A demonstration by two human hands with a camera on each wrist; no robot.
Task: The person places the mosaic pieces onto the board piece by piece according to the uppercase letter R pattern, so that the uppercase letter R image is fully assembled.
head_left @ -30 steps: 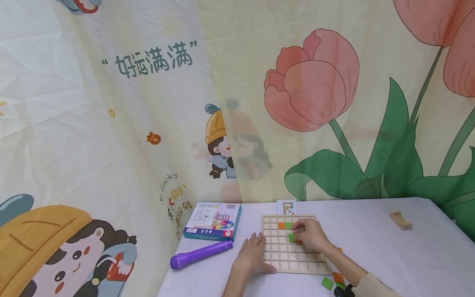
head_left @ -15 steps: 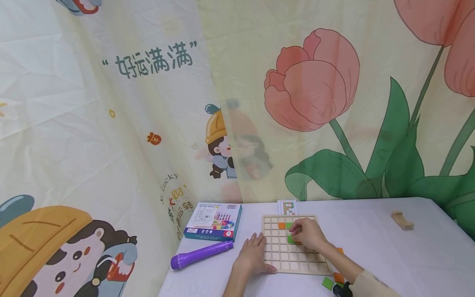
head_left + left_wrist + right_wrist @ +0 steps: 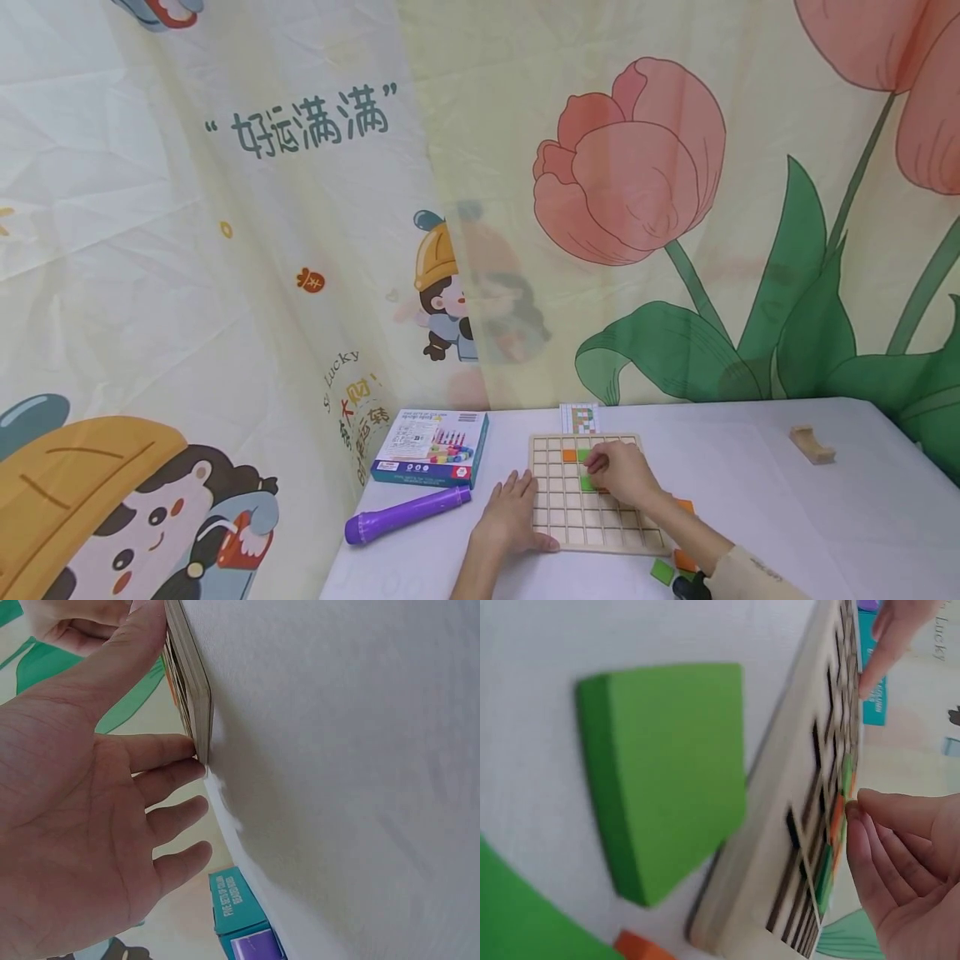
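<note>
A wooden grid board (image 3: 551, 517) lies on the table, with an orange tile (image 3: 569, 456) and green tiles (image 3: 587, 484) in its upper cells. My left hand (image 3: 512, 518) rests at the board's left edge, fingers straight; in the left wrist view its thumb and fingertips touch the board's side. Over the upper middle cells, my right hand (image 3: 624, 473) has thumb and index finger brought together. They pinch a small green tile, mostly hidden by the fingertips. In the right wrist view, a loose green tile (image 3: 671, 772) looms close beside the board.
Loose green (image 3: 662, 572) and orange tiles (image 3: 684, 561) lie by the board's lower right corner, near my right forearm. A pattern card (image 3: 580, 418) stands behind the board. Left are a box (image 3: 431, 446) and a purple tube (image 3: 407, 515). A curved wooden piece (image 3: 812, 446) sits far right.
My right hand has shifted slightly left over the board; the green tile that showed at its fingertips is now mostly hidden. My left hand has stayed in place.
</note>
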